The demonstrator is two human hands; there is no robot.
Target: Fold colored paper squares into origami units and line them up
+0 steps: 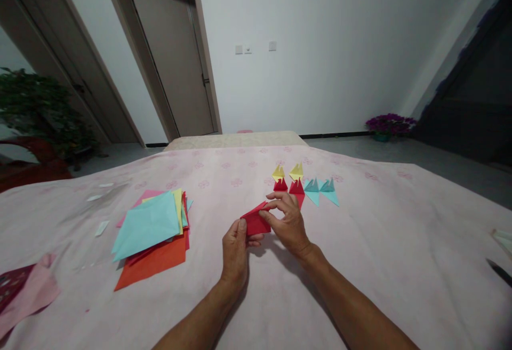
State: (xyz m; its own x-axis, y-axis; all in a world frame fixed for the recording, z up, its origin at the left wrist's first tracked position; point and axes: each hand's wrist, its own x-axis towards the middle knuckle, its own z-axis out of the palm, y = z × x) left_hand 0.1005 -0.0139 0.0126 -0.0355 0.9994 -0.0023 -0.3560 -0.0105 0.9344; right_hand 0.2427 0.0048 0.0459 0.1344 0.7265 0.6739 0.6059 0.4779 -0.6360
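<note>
Pink tablecloth [372, 238], red paper [256, 224] in both hands [235, 251] [291, 225].

Folded paper [257, 225] sits between left hand [235, 248] and right hand [290, 225], above tablecloth [384, 248]. Paper stack [149, 223] lies on tablecloth, left of both hands. Folded figures [296, 186] cluster just beyond right hand. Behind tablecloth: door [172, 56] left, potted flowers [390, 125] right.

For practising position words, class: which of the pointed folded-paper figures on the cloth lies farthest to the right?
The right-hand light-blue, pointed folded-paper figure: its light-blue twin, both red figures and both yellow figures lie farther left.
</note>
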